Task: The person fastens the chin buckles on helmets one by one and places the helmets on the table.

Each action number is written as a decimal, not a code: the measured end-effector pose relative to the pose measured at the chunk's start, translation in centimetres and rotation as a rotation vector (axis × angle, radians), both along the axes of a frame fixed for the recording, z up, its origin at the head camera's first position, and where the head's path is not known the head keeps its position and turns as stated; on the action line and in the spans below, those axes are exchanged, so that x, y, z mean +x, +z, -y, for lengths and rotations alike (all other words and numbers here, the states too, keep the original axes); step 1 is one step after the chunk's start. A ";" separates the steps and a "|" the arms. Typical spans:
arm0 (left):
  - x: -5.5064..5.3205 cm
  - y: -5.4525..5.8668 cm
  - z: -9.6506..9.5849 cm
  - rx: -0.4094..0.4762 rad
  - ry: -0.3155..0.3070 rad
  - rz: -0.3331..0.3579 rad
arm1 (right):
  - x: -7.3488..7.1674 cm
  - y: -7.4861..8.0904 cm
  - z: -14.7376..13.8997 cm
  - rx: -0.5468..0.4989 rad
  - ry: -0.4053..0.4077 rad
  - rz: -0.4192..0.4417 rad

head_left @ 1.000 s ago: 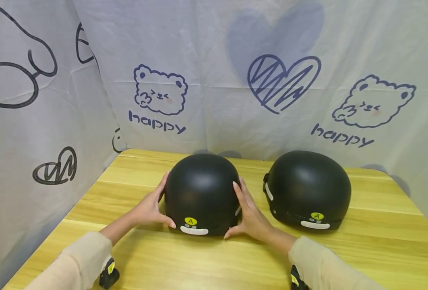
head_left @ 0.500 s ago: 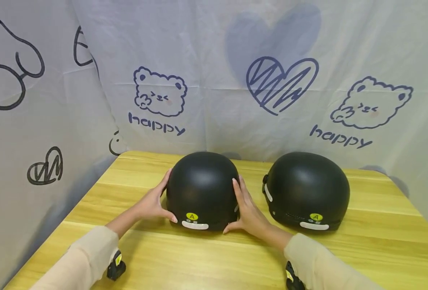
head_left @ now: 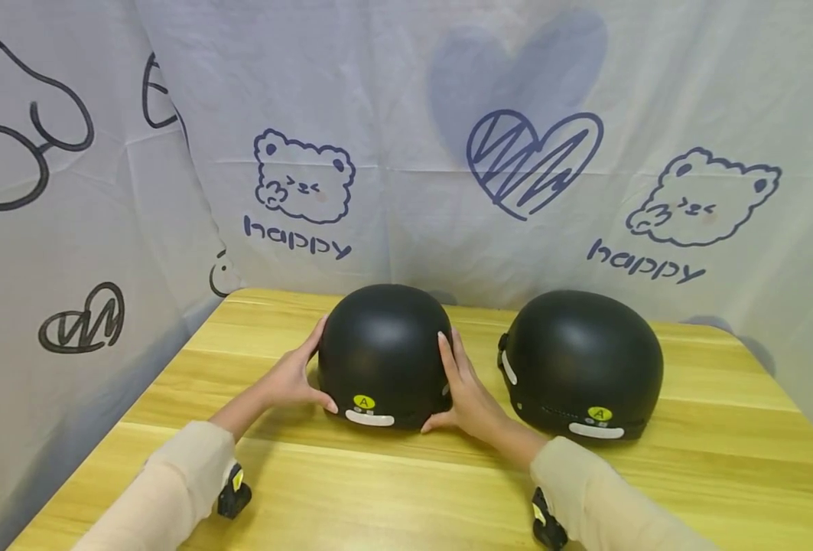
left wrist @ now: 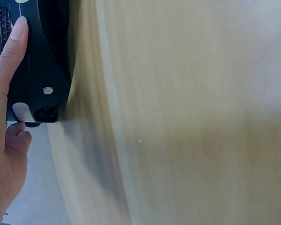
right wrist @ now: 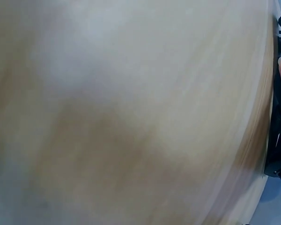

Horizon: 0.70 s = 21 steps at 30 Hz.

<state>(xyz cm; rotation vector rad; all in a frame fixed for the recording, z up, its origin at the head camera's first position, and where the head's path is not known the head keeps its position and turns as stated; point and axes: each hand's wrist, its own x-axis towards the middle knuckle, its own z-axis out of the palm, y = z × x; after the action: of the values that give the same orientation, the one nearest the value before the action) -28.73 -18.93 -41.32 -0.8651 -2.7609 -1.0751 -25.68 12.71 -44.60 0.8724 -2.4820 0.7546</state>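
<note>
A matte black helmet [head_left: 384, 352] stands dome up on the wooden table, with a yellow round "A" sticker and a white strip low on the side toward me. My left hand [head_left: 299, 383] grips its left side, thumb near the lower rim and fingers reaching round behind. On the opposite side my right hand [head_left: 468, 398] holds it the same way, fingers up along the shell and thumb low. In the left wrist view the thumb presses on the helmet's lower edge [left wrist: 40, 70], beside a silver rivet. Only fingertips and a dark sliver of helmet [right wrist: 280, 140] show in the right wrist view.
A second black helmet [head_left: 581, 360] with a matching sticker and strip stands to the right, a small gap from my right hand. The wooden table [head_left: 351, 497] runs back to a pale curtain [head_left: 406, 229] with bear and heart drawings; another drape hangs at left.
The held helmet has slid slightly farther back on the table, with both hands and forearms following it. The second helmet has stayed in place.
</note>
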 end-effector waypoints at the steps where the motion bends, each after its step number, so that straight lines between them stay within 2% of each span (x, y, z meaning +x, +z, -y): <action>1: -0.1 0.1 0.0 -0.004 0.003 0.003 | -0.1 0.0 0.0 0.004 -0.003 0.003; 21: -1.3 0.4 -0.2 -0.033 0.018 0.010 | -1.4 0.5 -0.1 0.036 -0.012 0.040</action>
<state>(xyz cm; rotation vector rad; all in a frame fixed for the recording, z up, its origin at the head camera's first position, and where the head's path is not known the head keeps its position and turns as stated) -30.06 -18.71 -40.91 -0.8388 -2.7971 -1.0367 -27.07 12.84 -44.13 0.8622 -2.5402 0.7326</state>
